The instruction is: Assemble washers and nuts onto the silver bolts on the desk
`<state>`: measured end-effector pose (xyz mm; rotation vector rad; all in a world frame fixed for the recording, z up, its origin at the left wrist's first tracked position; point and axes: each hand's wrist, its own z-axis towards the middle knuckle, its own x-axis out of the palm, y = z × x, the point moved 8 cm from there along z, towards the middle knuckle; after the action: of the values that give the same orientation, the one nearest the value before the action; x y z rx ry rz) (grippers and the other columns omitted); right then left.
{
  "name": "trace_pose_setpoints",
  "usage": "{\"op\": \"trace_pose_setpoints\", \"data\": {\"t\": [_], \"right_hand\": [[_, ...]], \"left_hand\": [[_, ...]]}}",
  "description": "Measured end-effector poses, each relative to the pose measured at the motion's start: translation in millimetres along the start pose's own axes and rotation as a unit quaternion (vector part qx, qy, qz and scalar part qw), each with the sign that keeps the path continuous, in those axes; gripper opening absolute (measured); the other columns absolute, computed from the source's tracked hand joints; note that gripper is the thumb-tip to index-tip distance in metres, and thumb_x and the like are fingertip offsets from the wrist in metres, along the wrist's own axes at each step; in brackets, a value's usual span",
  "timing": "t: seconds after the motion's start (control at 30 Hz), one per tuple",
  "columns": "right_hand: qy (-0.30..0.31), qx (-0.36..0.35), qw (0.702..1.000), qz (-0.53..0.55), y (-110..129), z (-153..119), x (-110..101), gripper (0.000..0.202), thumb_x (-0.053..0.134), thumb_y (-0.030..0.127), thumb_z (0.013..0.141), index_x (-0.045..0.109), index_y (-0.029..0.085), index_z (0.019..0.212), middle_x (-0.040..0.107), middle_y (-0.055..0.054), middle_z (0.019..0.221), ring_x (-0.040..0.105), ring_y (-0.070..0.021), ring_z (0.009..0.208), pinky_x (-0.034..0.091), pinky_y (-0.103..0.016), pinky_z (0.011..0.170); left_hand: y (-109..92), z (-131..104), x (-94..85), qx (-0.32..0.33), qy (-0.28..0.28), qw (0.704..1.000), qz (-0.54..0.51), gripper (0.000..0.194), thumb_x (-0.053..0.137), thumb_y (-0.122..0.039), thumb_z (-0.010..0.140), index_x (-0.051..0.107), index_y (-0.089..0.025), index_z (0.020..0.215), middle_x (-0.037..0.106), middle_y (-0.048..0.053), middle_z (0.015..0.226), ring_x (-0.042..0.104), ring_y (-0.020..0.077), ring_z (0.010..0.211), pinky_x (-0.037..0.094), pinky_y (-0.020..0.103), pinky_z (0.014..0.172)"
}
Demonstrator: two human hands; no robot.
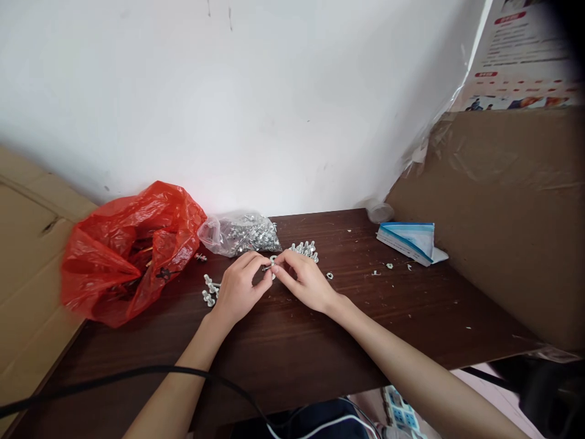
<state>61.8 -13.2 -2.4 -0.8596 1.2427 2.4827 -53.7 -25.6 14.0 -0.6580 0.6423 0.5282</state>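
Observation:
My left hand [240, 283] and my right hand [304, 281] meet near the middle of the dark wooden table. The fingertips of both are pinched around a small metal bolt [267, 267], which they partly hide. Pale washers [273, 258] show right at the fingertips; whether they sit on the bolt or lie behind it I cannot tell. Left of my left hand lie several bolts with fittings [209, 290]. Behind my right hand stands a cluster of similar bolts [305, 249]. One loose washer [329, 276] lies to its right.
A clear bag of small metal parts [251, 234] lies at the back, beside a red plastic bag [132, 256]. To the right are a blue-and-white packet [409, 242], a clear cup [380, 211] and a cardboard box [493, 225]. A black cable [150, 369] crosses in front.

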Motion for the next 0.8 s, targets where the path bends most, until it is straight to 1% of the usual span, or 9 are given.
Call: {"op": "trace_pose_setpoints", "data": {"t": [0.07, 0.13, 0.2, 0.33, 0.5, 0.67, 0.8], "right_hand": [[-0.02, -0.012, 1.0, 0.0, 2.4, -0.8, -2.1, 0.012, 0.047, 0.03, 0.093, 0.054, 0.02, 0.096, 0.058, -0.003, 0.085, 0.055, -0.0151, 0.073, 0.043, -0.027, 0.066], [-0.033, -0.016, 0.999, 0.007, 3.4, -1.3, -3.7, 0.015, 0.049, 0.028, 0.091, 0.052, 0.021, 0.104, 0.059, -0.004, 0.091, 0.055, -0.0152, 0.074, 0.045, -0.028, 0.066], [-0.041, -0.013, 0.999, 0.014, 2.9, -1.4, -5.2, 0.018, 0.05, 0.028, 0.09, 0.051, 0.022, 0.107, 0.059, -0.004, 0.093, 0.056, -0.015, 0.073, 0.045, -0.028, 0.066], [-0.039, -0.027, 0.999, 0.008, 3.7, -1.0, -5.5, 0.015, 0.054, 0.025, 0.088, 0.053, 0.022, 0.103, 0.058, -0.003, 0.091, 0.055, -0.0148, 0.073, 0.045, -0.028, 0.066], [-0.028, -0.031, 0.999, 0.003, 2.2, -1.1, -2.4, 0.013, 0.052, 0.02, 0.087, 0.055, 0.022, 0.1, 0.058, -0.002, 0.086, 0.056, -0.0153, 0.074, 0.045, -0.028, 0.066], [-0.019, -0.023, 1.0, 0.0, -0.4, -0.7, -0.6, 0.012, 0.051, 0.023, 0.09, 0.054, 0.022, 0.102, 0.059, -0.002, 0.085, 0.056, -0.0155, 0.075, 0.045, -0.028, 0.067], [-0.008, -0.012, 1.0, -0.006, -2.1, 0.3, -0.4, 0.012, 0.048, 0.03, 0.093, 0.053, 0.02, 0.099, 0.059, -0.003, 0.086, 0.056, -0.0154, 0.075, 0.043, -0.027, 0.067]], "left_hand": [[2.8, 0.2, -3.2, -0.01, -0.016, 1.0, -0.006, 0.009, 0.053, -0.018, 0.086, 0.06, -0.019, 0.091, 0.062, 0.003, 0.084, 0.058, 0.0137, 0.074, 0.047, 0.025, 0.065], [4.6, 0.4, -5.9, -0.013, -0.03, 0.999, -0.007, 0.01, 0.054, -0.017, 0.085, 0.061, -0.019, 0.092, 0.063, 0.003, 0.085, 0.058, 0.0136, 0.073, 0.047, 0.025, 0.064], [4.9, 0.4, -6.8, -0.01, -0.035, 0.999, -0.005, 0.01, 0.054, -0.017, 0.084, 0.061, -0.019, 0.091, 0.063, 0.003, 0.086, 0.058, 0.0137, 0.074, 0.047, 0.025, 0.064], [4.0, 0.0, -4.1, -0.002, -0.027, 1.0, -0.002, 0.008, 0.055, -0.016, 0.085, 0.061, -0.019, 0.089, 0.063, 0.004, 0.087, 0.059, 0.0142, 0.077, 0.047, 0.025, 0.065], [5.6, -0.3, -0.8, -0.008, -0.014, 1.0, -0.002, 0.009, 0.055, -0.017, 0.084, 0.062, -0.019, 0.089, 0.063, 0.003, 0.087, 0.059, 0.0141, 0.077, 0.048, 0.025, 0.065], [6.0, -0.3, -1.4, -0.002, -0.016, 1.0, 0.011, 0.008, 0.055, -0.018, 0.085, 0.062, -0.019, 0.089, 0.063, 0.004, 0.087, 0.06, 0.0158, 0.082, 0.049, 0.026, 0.068], [1.7, -0.5, -1.4, 0.018, -0.012, 0.999, 0.023, 0.008, 0.054, -0.018, 0.086, 0.061, -0.019, 0.09, 0.064, 0.005, 0.089, 0.059, 0.0163, 0.084, 0.049, 0.028, 0.072]]}}
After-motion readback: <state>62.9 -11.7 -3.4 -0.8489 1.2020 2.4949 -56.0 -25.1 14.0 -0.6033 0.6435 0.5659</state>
